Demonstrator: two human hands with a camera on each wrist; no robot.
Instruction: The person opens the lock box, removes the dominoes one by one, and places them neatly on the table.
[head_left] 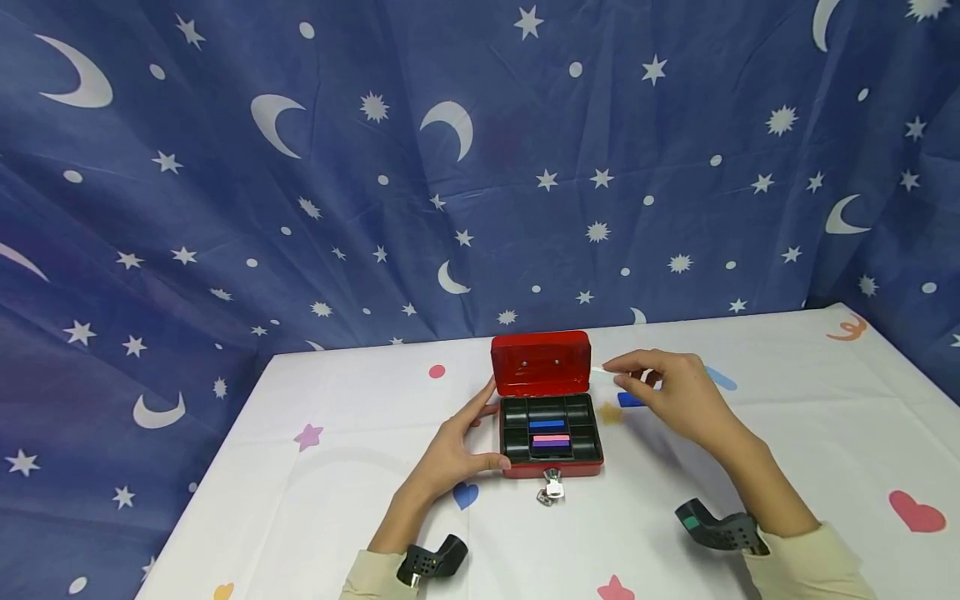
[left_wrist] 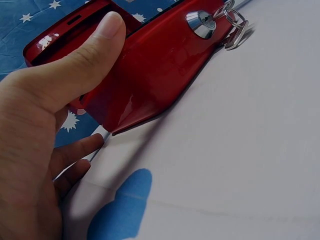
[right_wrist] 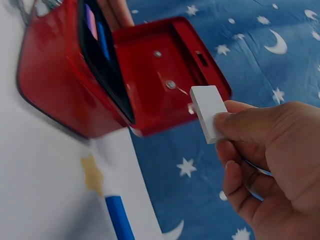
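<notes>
A red cash box (head_left: 588,470) stands with its lid (head_left: 542,364) raised; its black tray (head_left: 515,441) has compartments. In the middle ones lie a blue block (head_left: 547,424), a pink block (head_left: 551,437) and a purple block (head_left: 551,444). My left hand (head_left: 450,454) holds the box's left side, thumb at the front corner and fingers spread toward the back. Beside the raised lid, on the right, my right hand (head_left: 678,396) pinches a flat white block (right_wrist: 207,110) between thumb and fingers. Below this hand, another blue block (right_wrist: 119,217) lies on the table.
Keys on a ring (head_left: 551,492) hang from the lock at the box's front. A white cloth printed with hearts and stars covers the table (head_left: 360,500). Behind it hangs a blue curtain (head_left: 510,250) with moons and stars.
</notes>
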